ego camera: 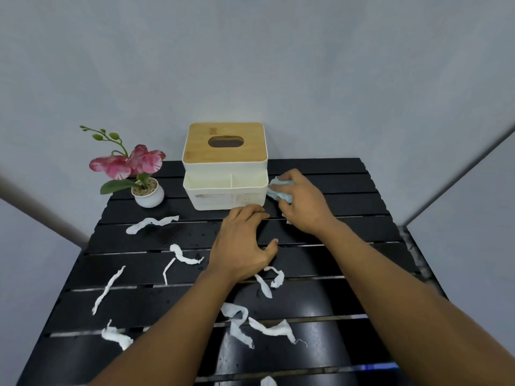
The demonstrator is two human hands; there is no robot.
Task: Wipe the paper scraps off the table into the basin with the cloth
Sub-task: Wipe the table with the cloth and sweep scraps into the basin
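Observation:
My right hand (302,203) grips a crumpled light-blue cloth (276,190) on the black slatted table (348,190), just right of the white tissue box. My left hand (242,240) rests flat on the table in front of that box, fingers relaxed and holding nothing. Several white twisted paper scraps lie across the table: one at the left (152,222), one near the middle (184,256), one by my left wrist (271,280), and more near the front (271,328). No basin is in view.
A white tissue box with a wooden lid (224,165) stands at the back middle. A pink orchid in a small white pot (147,192) stands at the back left. Grey walls close in behind and on both sides. The tabletop looks wet.

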